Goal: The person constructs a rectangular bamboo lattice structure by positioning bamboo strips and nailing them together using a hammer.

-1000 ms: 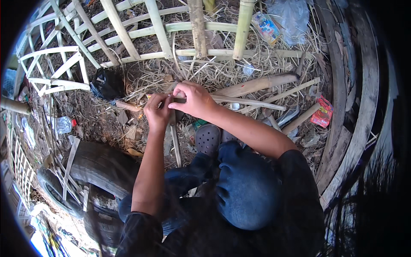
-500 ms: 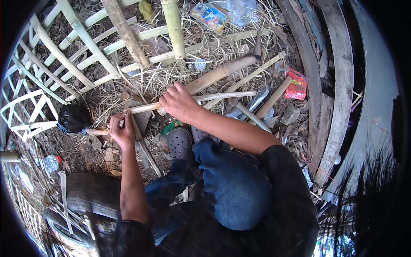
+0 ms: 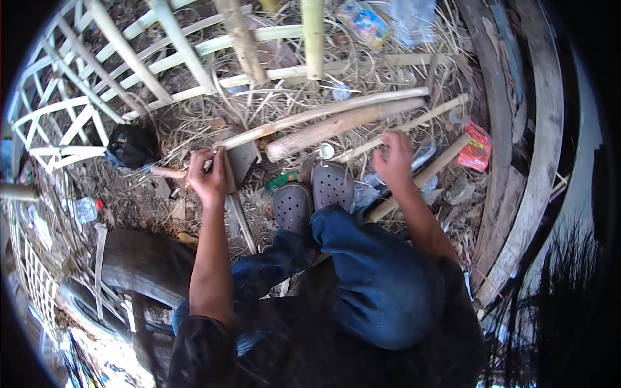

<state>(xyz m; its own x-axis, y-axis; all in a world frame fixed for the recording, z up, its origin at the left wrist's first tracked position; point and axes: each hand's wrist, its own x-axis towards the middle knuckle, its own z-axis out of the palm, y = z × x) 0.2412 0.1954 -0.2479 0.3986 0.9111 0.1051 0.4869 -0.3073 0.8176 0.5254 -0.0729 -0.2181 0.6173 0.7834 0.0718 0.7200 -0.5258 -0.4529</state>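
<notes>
My left hand (image 3: 208, 176) is closed in a pinch on the near end of a long, pale bamboo strip (image 3: 310, 116). From there the strip slants up to the right, over a thicker bamboo length (image 3: 343, 128). A flat grey piece (image 3: 242, 163) and a thin stick (image 3: 242, 220) lie just right of and below this hand; I cannot tell whether they are joined. My right hand (image 3: 395, 160) is off the strip, its fingers loosely bent and apart, with nothing in them. It hovers near a narrower bamboo stick (image 3: 407, 127) and a round bamboo piece (image 3: 420, 178).
A bamboo lattice (image 3: 187, 55) spans the far left. Shavings and a red packet (image 3: 475, 147) litter the ground. Long weathered boards (image 3: 543, 129) line the right side. Old tires (image 3: 145, 262) and a black plastic bag (image 3: 131, 143) are at left. My clogs (image 3: 332, 186) are close in front.
My right hand has let go of the strip and drawn back to the right. The left hand keeps its pinch. The whole view has shifted, and the strip now shows at its full length.
</notes>
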